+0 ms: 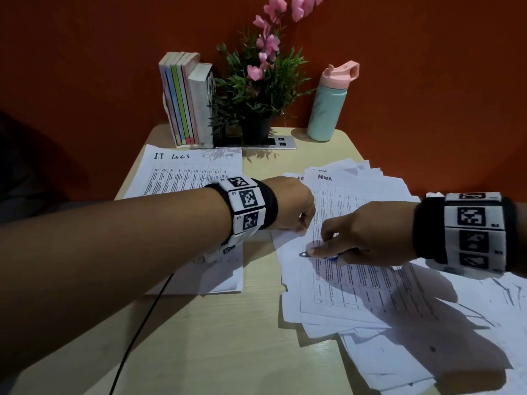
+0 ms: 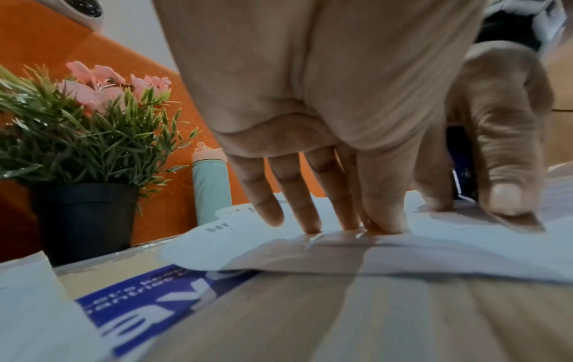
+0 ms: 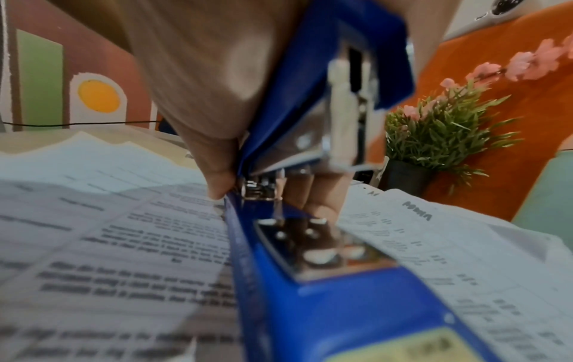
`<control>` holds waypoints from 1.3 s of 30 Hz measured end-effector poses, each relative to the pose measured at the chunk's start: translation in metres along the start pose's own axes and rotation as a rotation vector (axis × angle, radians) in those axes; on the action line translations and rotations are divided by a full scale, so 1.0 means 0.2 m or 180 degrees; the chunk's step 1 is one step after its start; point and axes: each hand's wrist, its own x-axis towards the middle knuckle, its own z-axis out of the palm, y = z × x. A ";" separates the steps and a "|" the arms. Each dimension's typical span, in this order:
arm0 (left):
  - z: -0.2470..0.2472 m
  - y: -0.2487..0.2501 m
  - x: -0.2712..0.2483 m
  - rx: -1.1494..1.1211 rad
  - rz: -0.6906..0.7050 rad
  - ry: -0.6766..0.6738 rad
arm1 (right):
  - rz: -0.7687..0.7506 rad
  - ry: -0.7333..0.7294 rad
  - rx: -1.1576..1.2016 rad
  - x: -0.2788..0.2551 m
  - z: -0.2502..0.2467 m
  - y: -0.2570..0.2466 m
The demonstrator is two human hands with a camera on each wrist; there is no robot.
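Observation:
A loose stack of printed sheets [image 1: 356, 283] lies fanned out on the right half of the wooden desk [image 1: 228, 337]. My left hand [image 1: 296, 220] presses its fingertips [image 2: 313, 225] down on the stack's upper left corner. My right hand [image 1: 322, 243] grips a blue stapler [image 1: 330, 256] just right of that hand, with the metal nose pointing left over the top sheet. In the right wrist view the stapler [image 3: 310, 294] stands open, its top arm raised above the base, and printed text [image 3: 124, 245] lies beside it.
A second pile headed "I-T Logs" [image 1: 185, 172] lies at the left under my forearm. At the back stand books [image 1: 185, 98], a potted plant with pink flowers [image 1: 256, 81] and a mint bottle with a pink lid [image 1: 328, 109]. A black cable [image 1: 142, 323] crosses the desk front.

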 end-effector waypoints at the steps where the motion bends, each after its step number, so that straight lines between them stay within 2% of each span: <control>1: 0.00 0.00 0.00 0.0013 0.0012 0.0010 | 0.0020 -0.0014 0.0006 -0.02 0.00 0.01; 6: -0.01 0.00 0.01 -0.0082 -0.0086 0.0077 | 0.0207 -0.0210 0.0014 -0.03 -0.01 0.05; 12: 0.00 0.02 0.02 0.0037 -0.0129 0.0030 | -0.0173 -0.0311 -0.0488 0.01 -0.03 0.08; 16: 0.00 0.03 0.02 0.0027 -0.0152 -0.0045 | -0.0242 -0.0323 -0.0450 0.03 -0.02 0.10; 19: 0.00 0.03 0.02 0.0030 -0.0136 -0.0099 | -0.0070 -0.0141 -0.0305 0.03 0.00 0.10; 24: 0.00 0.02 0.02 0.0028 -0.0109 -0.0084 | -0.0354 0.0045 -0.0235 0.05 0.04 0.08; 29: -0.01 0.03 0.00 0.0043 -0.0011 -0.0004 | -0.0081 -0.0154 -0.0171 0.04 -0.02 0.09; 35: 0.03 0.04 -0.10 -0.0459 -0.0016 -0.0136 | 0.0061 -0.0308 -0.0070 0.03 -0.02 0.10; 39: 0.08 0.10 -0.13 -0.0547 -0.0204 -0.0196 | 0.0028 -0.0357 -0.0137 0.03 -0.02 0.10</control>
